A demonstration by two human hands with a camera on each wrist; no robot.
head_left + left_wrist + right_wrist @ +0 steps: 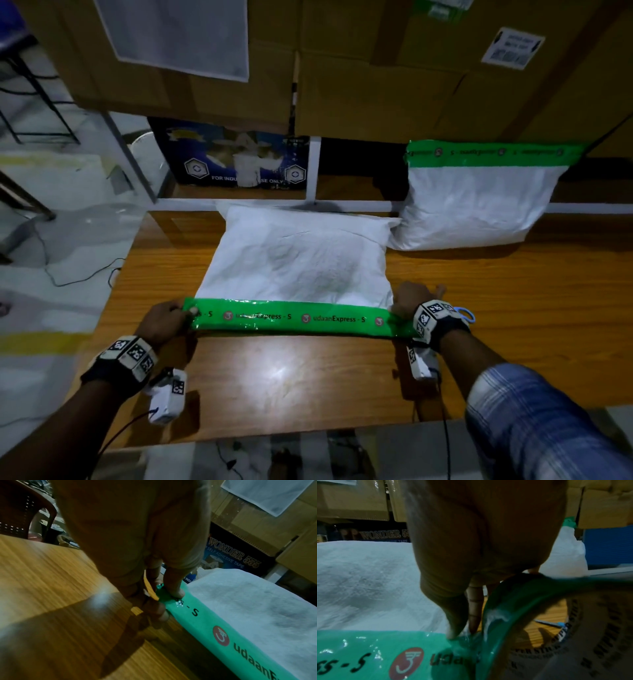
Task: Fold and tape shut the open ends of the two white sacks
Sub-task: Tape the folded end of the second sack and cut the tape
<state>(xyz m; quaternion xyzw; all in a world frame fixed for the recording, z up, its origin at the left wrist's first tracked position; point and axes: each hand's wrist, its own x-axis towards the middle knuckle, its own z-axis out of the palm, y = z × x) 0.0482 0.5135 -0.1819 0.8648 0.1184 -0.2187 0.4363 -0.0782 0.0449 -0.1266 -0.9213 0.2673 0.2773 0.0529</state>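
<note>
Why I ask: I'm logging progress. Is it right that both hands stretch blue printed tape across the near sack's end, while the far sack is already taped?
Not quite: the tape is green, not blue, as the head view shows. Left hand and right hand do stretch it across the near sack; the far sack is taped.

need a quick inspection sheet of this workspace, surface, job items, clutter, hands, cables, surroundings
surface: wooden table, glare spot near the front.
job's things: near sack lies flat, green tape strip stretched across its near end; far sack leans at the back right, its top already taped green.
clutter: tape roll beside the right hand; a pen-like item shows through its core.
grippers: left hand pinches the strip's left end; right hand presses the strip's right end, with the roll beside it.
cables: black wires hang from the wrist cameras; another trails on the floor at left.
surroundings: stacked cardboard boxes behind, tape carton beneath them.
</note>
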